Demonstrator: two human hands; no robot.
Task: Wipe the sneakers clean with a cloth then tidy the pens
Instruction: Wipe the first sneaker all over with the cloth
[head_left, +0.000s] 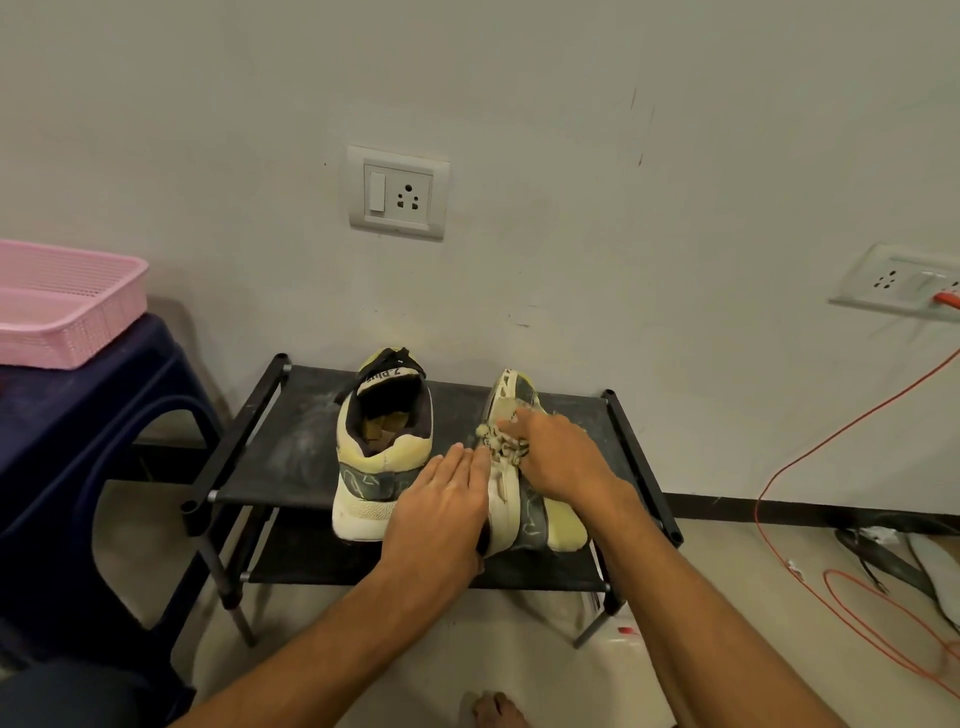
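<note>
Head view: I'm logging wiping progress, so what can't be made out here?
All in the head view:
- Cloth: mostly covered by the right hand; its grip is unclear.
- Tipped sneaker: the side facing the rack is hidden; the left hand covers part of its sole.
- Pink basket: cut off by the left edge; no pens show anywhere.

dusty matt fabric shelf (291, 457), woven pink plastic basket (78, 332)

Rack shelf (291, 447) lies bare left of the upright sneaker (382, 467), hemmed by wall (519, 291) behind and blue stool (78, 415) beside.
</note>
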